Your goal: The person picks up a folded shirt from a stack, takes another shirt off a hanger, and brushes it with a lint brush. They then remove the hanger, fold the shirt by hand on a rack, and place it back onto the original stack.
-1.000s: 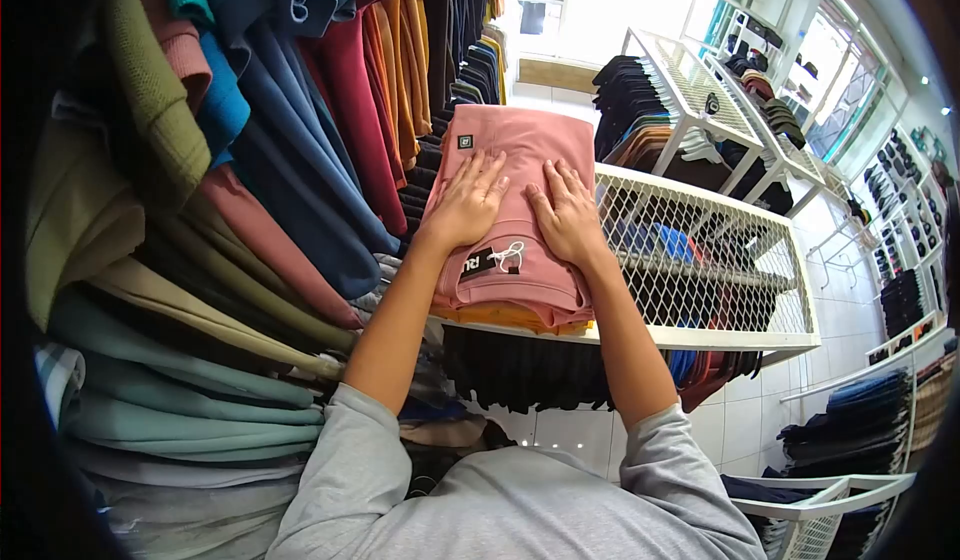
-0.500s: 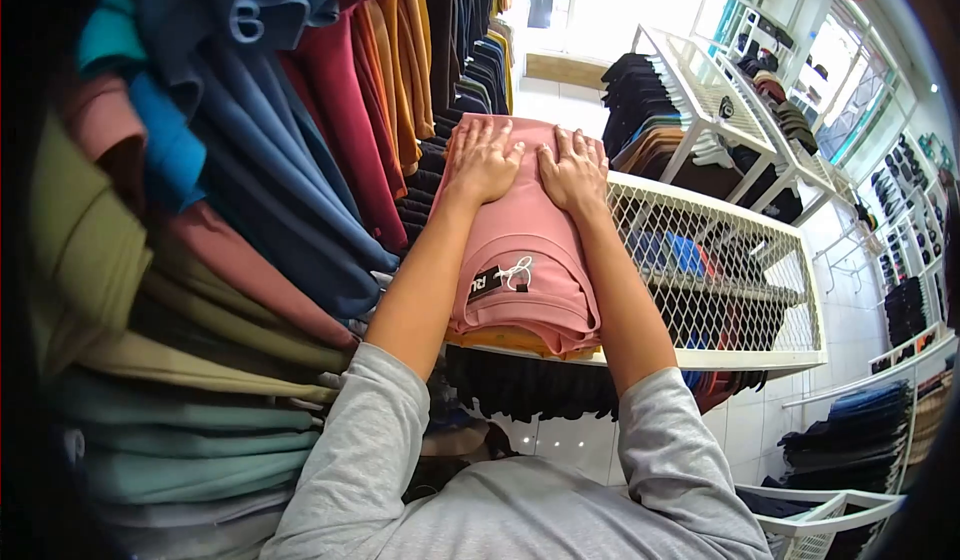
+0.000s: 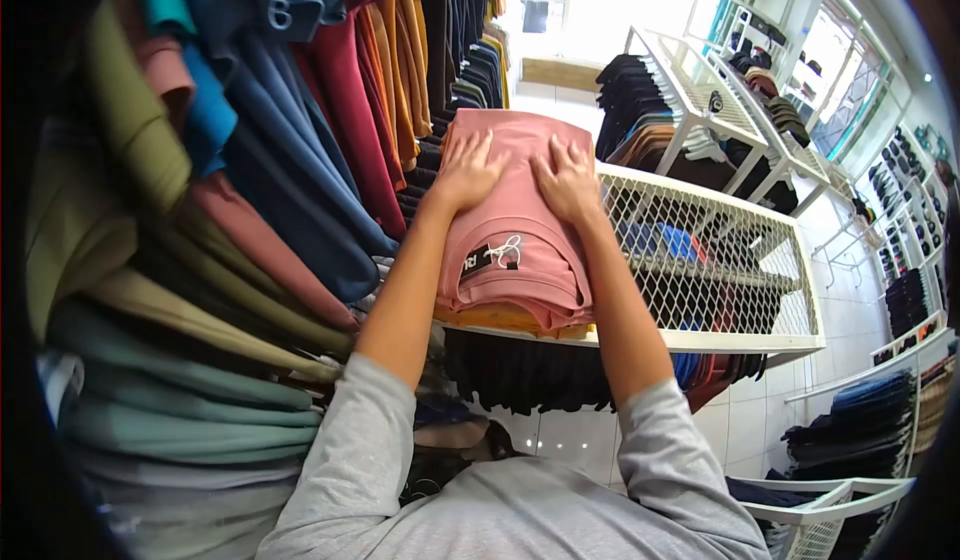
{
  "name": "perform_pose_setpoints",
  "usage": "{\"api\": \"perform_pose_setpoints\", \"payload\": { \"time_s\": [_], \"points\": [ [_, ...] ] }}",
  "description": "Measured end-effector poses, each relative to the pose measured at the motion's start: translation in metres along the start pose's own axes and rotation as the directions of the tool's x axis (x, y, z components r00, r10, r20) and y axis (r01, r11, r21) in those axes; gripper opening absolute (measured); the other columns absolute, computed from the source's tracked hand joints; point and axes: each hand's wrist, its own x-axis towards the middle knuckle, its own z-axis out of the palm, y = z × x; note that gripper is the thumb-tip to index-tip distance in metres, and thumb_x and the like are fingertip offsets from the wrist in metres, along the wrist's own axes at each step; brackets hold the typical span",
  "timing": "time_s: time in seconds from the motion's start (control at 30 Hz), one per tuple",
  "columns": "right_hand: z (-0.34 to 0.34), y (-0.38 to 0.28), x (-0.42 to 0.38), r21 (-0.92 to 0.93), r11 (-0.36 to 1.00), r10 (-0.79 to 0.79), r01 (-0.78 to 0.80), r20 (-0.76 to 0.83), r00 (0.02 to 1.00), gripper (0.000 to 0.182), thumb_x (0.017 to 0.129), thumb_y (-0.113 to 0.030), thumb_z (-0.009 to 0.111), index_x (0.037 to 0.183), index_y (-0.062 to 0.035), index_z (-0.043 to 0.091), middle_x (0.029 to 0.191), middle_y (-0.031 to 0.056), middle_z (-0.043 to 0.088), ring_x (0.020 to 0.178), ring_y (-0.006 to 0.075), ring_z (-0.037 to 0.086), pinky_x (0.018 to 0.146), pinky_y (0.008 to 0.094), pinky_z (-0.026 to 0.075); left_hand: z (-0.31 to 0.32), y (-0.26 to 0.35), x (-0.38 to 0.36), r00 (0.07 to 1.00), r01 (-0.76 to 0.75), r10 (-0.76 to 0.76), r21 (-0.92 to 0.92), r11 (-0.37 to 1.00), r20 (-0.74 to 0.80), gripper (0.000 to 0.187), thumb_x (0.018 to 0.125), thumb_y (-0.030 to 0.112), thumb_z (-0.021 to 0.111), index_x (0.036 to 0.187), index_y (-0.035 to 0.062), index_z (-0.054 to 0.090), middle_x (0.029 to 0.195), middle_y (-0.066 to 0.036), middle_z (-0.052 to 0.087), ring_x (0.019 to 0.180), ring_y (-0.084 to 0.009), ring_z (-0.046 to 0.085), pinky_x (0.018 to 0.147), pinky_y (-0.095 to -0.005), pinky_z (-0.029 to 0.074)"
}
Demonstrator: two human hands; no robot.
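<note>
A folded pink T-shirt (image 3: 518, 185) lies on top of a stack, its round collar turned towards me. A black label (image 3: 480, 262) with a white string shows inside the collar. My left hand (image 3: 467, 172) rests flat on the shirt's left side, fingers apart. On the right side of the same shirt, my right hand (image 3: 568, 180) lies flat with its fingers spread. Neither hand grips the cloth. Under the pink shirt, the edge of a yellow-orange garment (image 3: 515, 320) sticks out.
The stack sits on a white mesh-topped rack (image 3: 700, 260) with dark garments hanging beneath. Close on my left hang many coloured shirts (image 3: 290, 170). Another white rack (image 3: 700, 85) stands farther back right. Folded jeans (image 3: 850, 425) are at the lower right.
Both hands have slid slightly towards me and outwards over the pink T-shirt, still flat. The view has shifted a little.
</note>
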Motion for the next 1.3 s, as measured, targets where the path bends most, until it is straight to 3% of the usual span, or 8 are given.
{"api": "perform_pose_setpoints", "payload": {
  "time_s": [0.07, 0.13, 0.17, 0.23, 0.37, 0.5, 0.7, 1.3],
  "points": [
    [-0.012, 0.007, -0.045, 0.143, 0.987, -0.084, 0.079, 0.03, 0.996, 0.067, 0.101, -0.053, 0.047, 0.152, -0.0096, 0.048, 0.157, 0.0281, 0.039, 0.146, 0.0444, 0.038, 0.12, 0.05, 0.031, -0.017, -0.004, -0.05, 0.941, -0.337, 0.331, 0.153, 0.929, 0.062, 0.056, 0.108, 0.036, 0.04, 0.152, 0.0009, 0.045, 0.16, -0.024, 0.039, 0.149, -0.0429, 0.034, 0.126, -0.0492, 0.019],
    [-0.022, 0.012, -0.09, 0.264, 0.955, -0.135, 0.136, -0.021, 0.991, 0.058, 0.102, -0.046, 0.051, 0.145, -0.0069, 0.056, 0.152, 0.0291, 0.046, 0.142, 0.0436, 0.044, 0.118, 0.0473, 0.035, -0.028, 0.014, -0.112, 0.915, -0.374, 0.384, 0.101, 0.922, -0.124, 0.049, 0.107, 0.027, 0.044, 0.147, -0.0003, 0.051, 0.156, -0.023, 0.045, 0.145, -0.0443, 0.039, 0.124, -0.0487, 0.024],
    [-0.031, 0.01, -0.116, 0.301, 0.943, -0.131, 0.142, -0.055, 0.99, 0.054, 0.103, -0.042, 0.052, 0.141, -0.0054, 0.06, 0.149, 0.0294, 0.05, 0.14, 0.0434, 0.047, 0.117, 0.0461, 0.036, -0.033, 0.03, -0.14, 0.914, -0.374, 0.385, 0.104, 0.922, -0.124, 0.049, 0.107, 0.027, 0.044, 0.147, -0.0003, 0.051, 0.156, -0.023, 0.045, 0.145, -0.0443, 0.039, 0.124, -0.0487, 0.024],
    [-0.042, 0.004, -0.162, 0.334, 0.922, -0.158, 0.196, -0.139, 0.978, 0.047, 0.104, -0.029, 0.054, 0.14, 0.0, 0.059, 0.145, 0.0302, 0.053, 0.132, 0.0457, 0.053, 0.112, 0.0469, 0.041, -0.039, 0.064, -0.192, 0.95, -0.089, 0.029, -0.181, 0.979, -0.311, 0.05, 0.107, 0.025, 0.047, 0.149, -0.0006, 0.048, 0.154, -0.025, 0.046, 0.145, -0.0434, 0.039, 0.122, -0.0488, 0.027],
    [-0.04, 0.0, -0.249, 0.215, 0.924, -0.24, 0.316, -0.317, 0.918, 0.051, 0.1, -0.016, 0.058, 0.147, -0.0009, 0.05, 0.152, 0.0296, 0.046, 0.132, 0.0452, 0.053, 0.109, 0.0479, 0.043, -0.018, 0.093, -0.279, 0.887, -0.086, 0.032, -0.096, 0.992, -0.46, 0.053, 0.107, 0.027, 0.049, 0.152, -0.0011, 0.044, 0.152, -0.027, 0.047, 0.144, -0.0453, 0.039, 0.12, -0.0501, 0.029],
    [-0.042, 0.01, -0.344, 0.253, 0.945, -0.14, 0.205, -0.255, 0.957, 0.057, 0.093, -0.014, 0.065, 0.147, -0.0041, 0.051, 0.153, 0.0267, 0.045, 0.132, 0.0439, 0.053, 0.107, 0.05, 0.043, 0.003, 0.124, -0.373, 0.947, 0.146, -0.247, -0.411, 0.9, -0.204, 0.06, 0.105, 0.036, 0.054, 0.153, 0.0018, 0.043, 0.151, -0.029, 0.047, 0.142, -0.049, 0.04, 0.118, -0.0502, 0.032],
    [-0.043, 0.07, -0.481, 0.335, 0.942, -0.006, 0.024, -0.054, 0.999, 0.034, 0.087, -0.013, 0.072, 0.12, -0.0055, 0.071, 0.129, 0.0218, 0.064, 0.116, 0.0408, 0.063, 0.098, 0.046, 0.051, 0.064, 0.176, -0.49, 0.932, 0.357, -0.321, -0.588, 0.726, 0.168, 0.047, 0.103, 0.033, 0.059, 0.136, -0.0005, 0.061, 0.131, -0.023, 0.066, 0.125, -0.0388, 0.06, 0.108, -0.0441, 0.045],
    [-0.14, 0.252, -0.566, 0.404, 0.804, 0.474, -0.437, 0.01, 0.881, 0.024, 0.091, -0.015, 0.069, 0.112, -0.0031, 0.074, 0.109, 0.017, 0.073, 0.091, 0.0299, 0.074, 0.08, 0.0386, 0.057, 0.159, 0.324, -0.487, 0.88, 0.25, 0.055, -0.559, 0.791, 0.471, 0.039, 0.095, 0.024, 0.07, 0.127, 0.0013, 0.067, 0.113, -0.02, 0.074, 0.107, -0.0316, 0.072, 0.094, -0.04, 0.054]
  ]
}}
